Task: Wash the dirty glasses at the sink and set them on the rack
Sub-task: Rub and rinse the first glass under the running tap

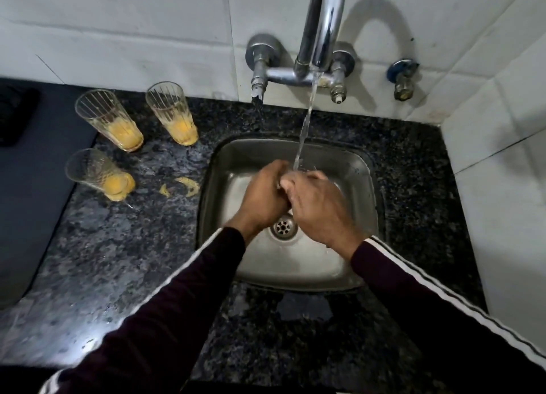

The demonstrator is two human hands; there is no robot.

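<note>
Rinsing under the tap's stream [305, 122], the left hand [263, 195] and right hand [319, 207] curl together over the sink [366, 169]. Something glassy glints between them, but whether either actually grips a glass cannot be told. A wet glass could slip and crack against the steel basin, and a sleeve could knock those waiting. Three glasses [109, 119] stand near the tabletop's back left corner, ribbed, clear, each with orange dregs; drips stain the granite beside them.
</note>
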